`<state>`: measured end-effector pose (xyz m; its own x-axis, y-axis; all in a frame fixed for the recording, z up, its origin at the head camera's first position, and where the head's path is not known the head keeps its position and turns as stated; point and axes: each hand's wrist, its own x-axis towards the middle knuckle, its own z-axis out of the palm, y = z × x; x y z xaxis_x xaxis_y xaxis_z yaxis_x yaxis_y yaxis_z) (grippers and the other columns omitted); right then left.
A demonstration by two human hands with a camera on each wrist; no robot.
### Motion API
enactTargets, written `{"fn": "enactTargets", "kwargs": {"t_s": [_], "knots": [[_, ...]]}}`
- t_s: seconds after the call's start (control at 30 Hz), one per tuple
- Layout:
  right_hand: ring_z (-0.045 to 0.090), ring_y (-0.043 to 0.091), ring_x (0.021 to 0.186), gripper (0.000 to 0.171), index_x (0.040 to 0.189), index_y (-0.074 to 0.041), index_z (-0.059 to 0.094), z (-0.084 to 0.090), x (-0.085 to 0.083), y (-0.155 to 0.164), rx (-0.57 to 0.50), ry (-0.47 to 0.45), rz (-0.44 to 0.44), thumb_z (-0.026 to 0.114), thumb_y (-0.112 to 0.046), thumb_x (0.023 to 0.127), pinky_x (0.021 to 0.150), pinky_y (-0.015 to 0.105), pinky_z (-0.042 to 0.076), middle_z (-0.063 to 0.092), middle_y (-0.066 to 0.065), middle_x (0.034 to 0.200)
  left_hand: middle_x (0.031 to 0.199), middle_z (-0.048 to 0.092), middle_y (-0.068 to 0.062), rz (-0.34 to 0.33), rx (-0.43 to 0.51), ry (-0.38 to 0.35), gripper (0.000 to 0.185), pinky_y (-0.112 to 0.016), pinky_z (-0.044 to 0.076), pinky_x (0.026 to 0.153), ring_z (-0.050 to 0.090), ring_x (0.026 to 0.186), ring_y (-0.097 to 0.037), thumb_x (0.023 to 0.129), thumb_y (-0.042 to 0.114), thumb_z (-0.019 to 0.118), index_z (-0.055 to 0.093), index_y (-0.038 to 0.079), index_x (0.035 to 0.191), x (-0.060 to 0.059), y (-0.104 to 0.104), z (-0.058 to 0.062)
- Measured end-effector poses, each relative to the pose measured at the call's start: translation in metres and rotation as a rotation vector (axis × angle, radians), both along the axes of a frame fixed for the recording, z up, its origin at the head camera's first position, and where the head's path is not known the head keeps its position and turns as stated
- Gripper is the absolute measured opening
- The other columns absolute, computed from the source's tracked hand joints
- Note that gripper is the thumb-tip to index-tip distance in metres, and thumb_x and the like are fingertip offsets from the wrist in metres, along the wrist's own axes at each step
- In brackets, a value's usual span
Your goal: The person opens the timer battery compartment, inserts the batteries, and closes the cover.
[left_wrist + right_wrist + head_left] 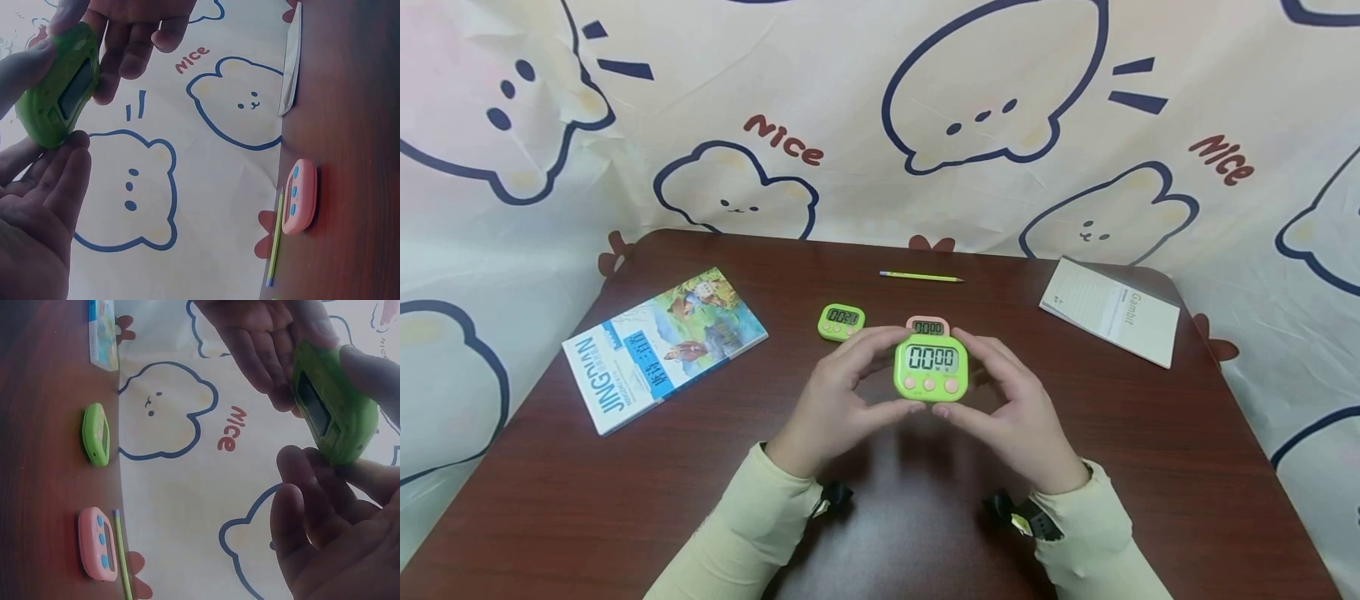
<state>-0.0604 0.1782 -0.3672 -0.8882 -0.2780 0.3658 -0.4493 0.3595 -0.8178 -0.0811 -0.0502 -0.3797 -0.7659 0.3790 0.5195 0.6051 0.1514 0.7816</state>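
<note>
A green digital timer [931, 387] is held up over the table between both hands, its display reading 00:00 and its round buttons facing the head camera. My left hand [838, 396] grips its left side, thumb at the bottom edge and fingers at the top corner. On the opposite side my right hand [1018, 408] holds it the same way. The timer's back [359, 403] turns toward the thumbs in the right wrist view. Just behind it lies a pink timer [927, 322], partly hidden in the head view. A second green timer [841, 321] rests beyond the left hand.
A blue-and-white book [662, 350] lies at the left of the dark wooden table [625, 517]. The yellow-green pencil [921, 276] is near the back edge. At the right lies a pale notepad [1112, 312]. Patterned cloth [850, 75] hangs behind and at both sides.
</note>
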Motion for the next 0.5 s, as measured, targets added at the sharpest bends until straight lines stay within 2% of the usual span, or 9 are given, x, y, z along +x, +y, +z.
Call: {"fn": "enactTargets", "kwargs": {"t_s": [0.1, 0.3, 0.4, 0.5], "knots": [[0.059, 0.015, 0.101, 0.077, 0.146, -0.017, 0.053, -0.002, -0.001, -0.001, 0.001, 0.010, -0.014, 0.087, -0.006, 0.077, 0.078, 0.027, 0.057, 0.061, -0.003, 0.127, 0.137, 0.057, -0.005, 0.022, -0.050, 0.025, 0.072, -0.034, 0.053, 0.099, 0.055, 0.126, -0.015, 0.077, 0.009, 0.088, 0.054, 0.006, 0.140, 0.000, -0.001, 0.000], [0.060, 0.015, 0.103, 0.074, 0.145, -0.017, 0.054, -0.008, -0.005, -0.002, 0.027, -0.026, -0.051, 0.087, -0.011, 0.079, 0.080, 0.022, 0.054, 0.061, -0.004, 0.127, 0.137, 0.058, -0.003, 0.081, -0.133, 0.040, 0.073, -0.029, 0.052, 0.099, 0.056, 0.125, -0.014, 0.076, 0.013, 0.089, 0.055, 0.007, 0.140, -0.001, -0.003, -0.002], [0.060, 0.014, 0.105, 0.072, 0.144, -0.019, 0.055, -0.011, -0.007, 0.000, 0.050, -0.063, -0.065, 0.087, -0.015, 0.080, 0.081, 0.026, 0.055, 0.061, -0.005, 0.128, 0.138, 0.058, -0.003, 0.090, -0.140, 0.018, 0.074, -0.030, 0.053, 0.099, 0.056, 0.125, -0.013, 0.075, 0.013, 0.089, 0.055, 0.008, 0.141, -0.003, -0.002, -0.006], [0.060, 0.013, 0.104, 0.071, 0.144, -0.019, 0.055, -0.017, -0.009, 0.004, 0.070, -0.104, -0.084, 0.087, -0.019, 0.080, 0.082, 0.033, 0.058, 0.062, -0.005, 0.126, 0.138, 0.057, -0.003, 0.073, -0.107, -0.022, 0.074, -0.031, 0.053, 0.098, 0.057, 0.124, -0.012, 0.076, 0.012, 0.088, 0.055, 0.008, 0.142, -0.005, 0.003, -0.013]]}}
